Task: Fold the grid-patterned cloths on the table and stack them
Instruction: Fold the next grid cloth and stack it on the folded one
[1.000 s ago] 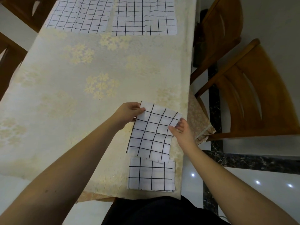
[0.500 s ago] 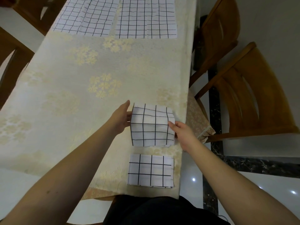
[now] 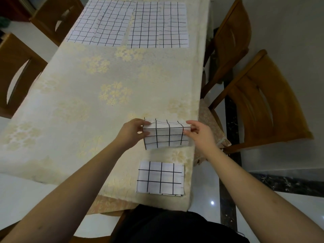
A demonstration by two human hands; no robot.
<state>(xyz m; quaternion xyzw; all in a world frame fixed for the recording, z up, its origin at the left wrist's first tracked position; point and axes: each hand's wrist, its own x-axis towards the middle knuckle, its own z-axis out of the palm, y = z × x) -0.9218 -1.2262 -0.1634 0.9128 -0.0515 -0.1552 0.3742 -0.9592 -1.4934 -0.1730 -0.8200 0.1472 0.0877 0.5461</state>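
Dim, soft indoor light w/ a grey-yellow cast; no hard shadows on the tablecloth (image 3: 105, 106). Small bright glare spots on the glossy floor tiles (image 3: 212, 202) at bottom right, looks like overhead lamps reflected. Strong wide-angle bend: table edges and wooden chair (image 3: 263, 106) curve near the borders. Corners darker, detail slightly soft throughout.

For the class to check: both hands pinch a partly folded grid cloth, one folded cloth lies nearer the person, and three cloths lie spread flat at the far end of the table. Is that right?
Not quite: the head view shows two flat cloths at the far end, one on the left and one on the right, not three. The rest holds: left hand and right hand pinch the partly folded cloth, and a folded cloth lies nearer the person.
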